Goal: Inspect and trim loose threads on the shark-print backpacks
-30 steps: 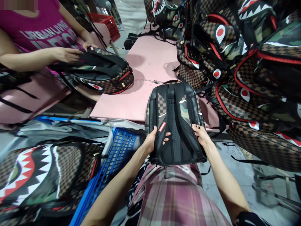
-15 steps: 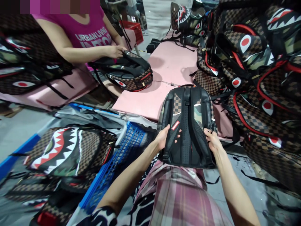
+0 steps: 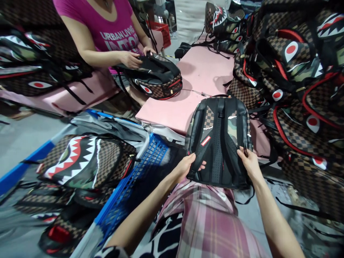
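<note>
A black backpack [image 3: 217,157] with checkered and camouflage panels lies over my lap and the table's edge, its strap side facing up. My left hand [image 3: 188,165] grips its left shoulder strap, the fingers passing beneath and showing on the inner side. On the opposite edge, my right hand [image 3: 249,163] is closed round the right strap. A small dark thing shows at its fingers, too small to name. A red-and-white label [image 3: 205,141] sits on the left strap. The pack's front side is hidden.
Across the pink table [image 3: 197,70], a person in a magenta shirt [image 3: 118,28] handles another backpack [image 3: 161,80]. Several backpacks are piled at right [image 3: 292,132]. A blue-rimmed crate [image 3: 134,172] at lower left holds a shark-mouth backpack [image 3: 77,161] and others.
The view has shifted, so most things sit further right. Both my hands keep hold of the backpack's straps. The other person's hands have moved over their backpack.
</note>
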